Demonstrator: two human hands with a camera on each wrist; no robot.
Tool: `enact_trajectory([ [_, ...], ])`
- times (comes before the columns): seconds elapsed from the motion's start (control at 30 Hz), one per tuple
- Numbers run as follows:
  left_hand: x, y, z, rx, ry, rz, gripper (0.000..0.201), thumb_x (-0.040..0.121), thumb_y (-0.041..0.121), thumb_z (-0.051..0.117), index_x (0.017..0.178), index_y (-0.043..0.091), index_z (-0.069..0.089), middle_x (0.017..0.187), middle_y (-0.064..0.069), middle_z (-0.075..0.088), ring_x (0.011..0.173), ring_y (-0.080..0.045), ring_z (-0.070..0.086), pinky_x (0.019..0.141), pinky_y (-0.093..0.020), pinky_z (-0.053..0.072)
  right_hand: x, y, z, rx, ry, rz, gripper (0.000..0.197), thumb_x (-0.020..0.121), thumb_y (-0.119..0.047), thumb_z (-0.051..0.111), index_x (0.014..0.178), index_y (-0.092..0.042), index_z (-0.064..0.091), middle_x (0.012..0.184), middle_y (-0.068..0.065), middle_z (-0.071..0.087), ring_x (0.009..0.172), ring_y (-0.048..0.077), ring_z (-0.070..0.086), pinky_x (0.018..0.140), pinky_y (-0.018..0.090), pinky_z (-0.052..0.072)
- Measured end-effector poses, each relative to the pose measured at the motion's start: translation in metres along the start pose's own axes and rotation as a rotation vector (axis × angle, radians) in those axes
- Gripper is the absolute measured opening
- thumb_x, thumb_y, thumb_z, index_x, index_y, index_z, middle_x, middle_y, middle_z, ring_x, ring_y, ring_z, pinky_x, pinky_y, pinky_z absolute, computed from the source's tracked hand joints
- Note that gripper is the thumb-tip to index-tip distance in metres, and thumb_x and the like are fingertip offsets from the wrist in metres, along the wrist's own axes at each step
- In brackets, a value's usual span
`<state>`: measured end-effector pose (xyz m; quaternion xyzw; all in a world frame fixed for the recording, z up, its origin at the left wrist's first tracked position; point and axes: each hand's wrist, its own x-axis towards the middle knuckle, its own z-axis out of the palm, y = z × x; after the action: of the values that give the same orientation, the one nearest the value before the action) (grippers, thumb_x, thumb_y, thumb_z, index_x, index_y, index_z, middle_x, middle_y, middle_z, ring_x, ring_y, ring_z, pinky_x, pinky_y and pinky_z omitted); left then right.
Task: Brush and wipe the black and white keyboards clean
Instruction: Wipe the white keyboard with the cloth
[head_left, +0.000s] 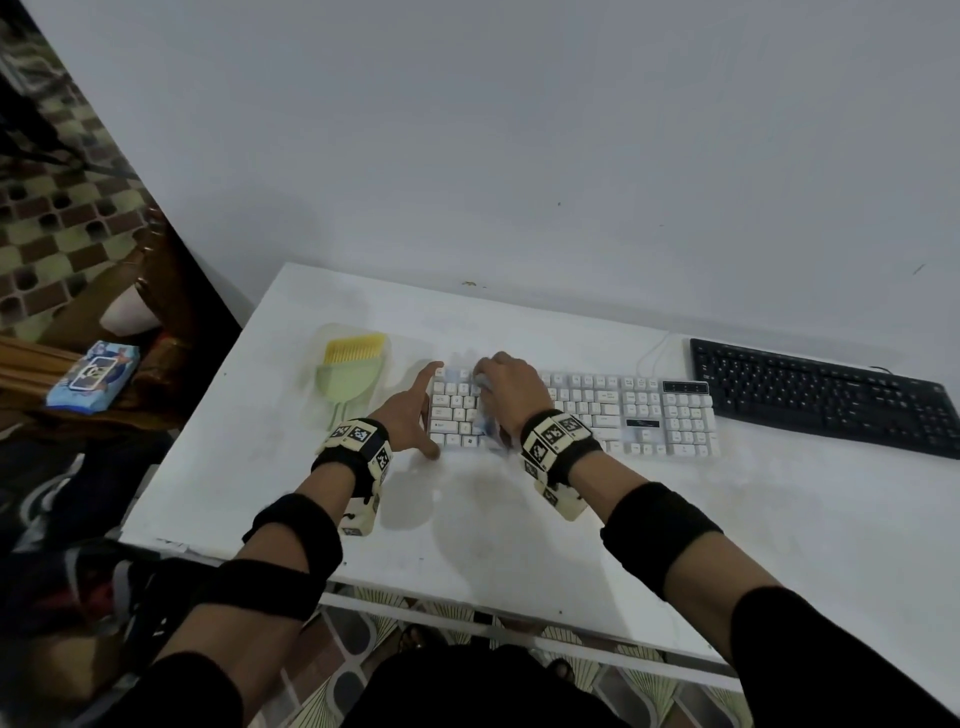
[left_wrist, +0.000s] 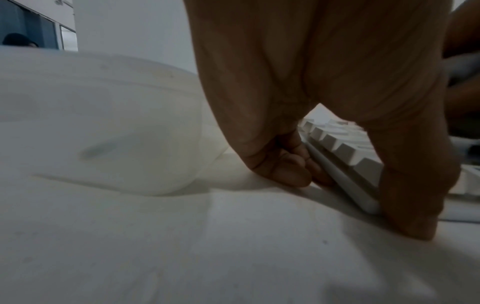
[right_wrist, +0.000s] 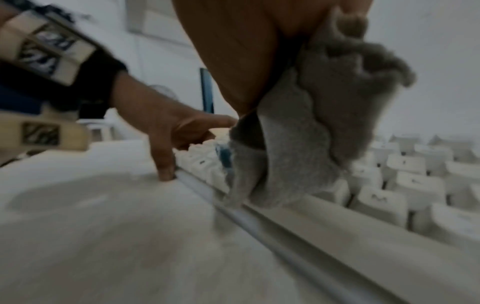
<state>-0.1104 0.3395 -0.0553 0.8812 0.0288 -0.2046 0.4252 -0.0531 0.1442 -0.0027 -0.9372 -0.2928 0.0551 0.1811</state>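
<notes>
Wiping step on the white keyboard (head_left: 576, 410). Right hand (head_left: 511, 389) is gripping a bunched grey cloth (right_wrist: 306, 131) and pressing it on the keys at the keyboard's left end. Left hand (head_left: 415, 408) is spread wide, thumb and fingers bracing that end.

Best to keep the brace firm and work row by row with light pressure.

White keyboard is lying mid-worktop under both hands; black keyboard (head_left: 826, 395) is sitting untouched toward the right edge, well apart from both hands.

the letter "m" reads on one keycap of the white keyboard (right_wrist: 380, 202). other key legends and the print on the blue packet (head_left: 93, 376) are too blurred to read.
</notes>
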Motion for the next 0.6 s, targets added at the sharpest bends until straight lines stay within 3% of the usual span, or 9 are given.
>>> enact_trajectory([
  [0.1,-0.001,-0.001,0.000,-0.014,0.002,0.001,0.143,0.064,0.001,0.092,0.162,0.033,-0.007,0.100,-0.003,0.068,0.089,-0.013,0.063,0.081,-0.028,0.047,-0.011,0.004,0.013,-0.122,-0.094,-0.108,0.038,0.080,0.001,0.074,0.117,-0.007,0.068,0.107,0.009,0.059,0.088,0.028,0.061,0.076,0.038,0.056],
  [0.17,0.000,-0.001,0.001,-0.005,0.008,0.004,0.144,0.063,0.001,0.093,0.162,0.034,-0.007,0.097,-0.004,0.067,0.086,-0.014,0.064,0.079,-0.028,0.047,-0.029,0.012,0.023,-0.131,-0.129,-0.213,0.041,0.070,-0.002,0.084,0.109,-0.008,0.070,0.101,0.008,0.061,0.084,0.027,0.062,0.068,0.031,0.054],
  [0.23,0.000,-0.001,0.002,0.006,0.012,0.005,0.144,0.062,0.002,0.093,0.162,0.034,-0.006,0.094,-0.004,0.065,0.082,-0.013,0.063,0.073,-0.026,0.047,-0.046,0.018,0.025,-0.150,-0.135,-0.327,0.025,0.073,-0.004,0.079,0.097,-0.008,0.073,0.093,0.008,0.063,0.080,0.029,0.063,0.058,0.028,0.045],
  [0.3,0.000,-0.003,0.002,0.007,0.018,0.006,0.145,0.061,0.002,0.094,0.162,0.033,-0.006,0.093,-0.005,0.066,0.081,-0.013,0.063,0.071,-0.024,0.047,-0.050,0.017,0.017,-0.145,-0.185,-0.358,0.017,0.085,-0.008,0.068,0.101,-0.009,0.073,0.100,0.008,0.064,0.088,0.030,0.063,0.062,0.033,0.047],
  [0.37,0.000,-0.003,0.001,0.013,0.017,0.009,0.145,0.062,0.003,0.094,0.162,0.033,-0.006,0.092,-0.005,0.066,0.080,-0.014,0.063,0.071,-0.024,0.047,-0.042,0.014,0.008,-0.071,-0.203,-0.268,0.021,0.093,-0.014,0.062,0.112,-0.012,0.070,0.112,0.006,0.065,0.099,0.026,0.063,0.078,0.039,0.053],
  [0.43,0.000,-0.001,0.001,0.017,0.012,0.013,0.144,0.063,0.002,0.093,0.162,0.033,-0.007,0.092,-0.004,0.065,0.080,-0.013,0.063,0.071,-0.025,0.046,-0.027,0.012,-0.001,0.030,-0.093,-0.123,0.023,0.094,-0.013,0.061,0.117,-0.011,0.064,0.113,0.007,0.067,0.097,0.025,0.064,0.086,0.040,0.055],
  [0.5,-0.001,0.000,-0.001,0.017,0.012,0.012,0.143,0.064,0.002,0.093,0.162,0.032,-0.006,0.092,-0.003,0.065,0.081,-0.012,0.062,0.073,-0.026,0.046,-0.007,0.014,-0.007,0.084,0.059,-0.013,0.021,0.093,-0.008,0.062,0.113,-0.007,0.066,0.110,0.010,0.067,0.093,0.028,0.064,0.086,0.040,0.054],
  [0.6,-0.002,0.001,-0.001,0.022,0.010,0.011,0.142,0.065,0.002,0.093,0.162,0.032,-0.007,0.091,-0.002,0.064,0.081,-0.012,0.061,0.074,-0.027,0.047,0.006,0.018,-0.009,0.045,0.056,0.032,0.016,0.092,-0.007,0.061,0.103,-0.006,0.072,0.106,0.010,0.066,0.092,0.029,0.065,0.082,0.036,0.051],
])
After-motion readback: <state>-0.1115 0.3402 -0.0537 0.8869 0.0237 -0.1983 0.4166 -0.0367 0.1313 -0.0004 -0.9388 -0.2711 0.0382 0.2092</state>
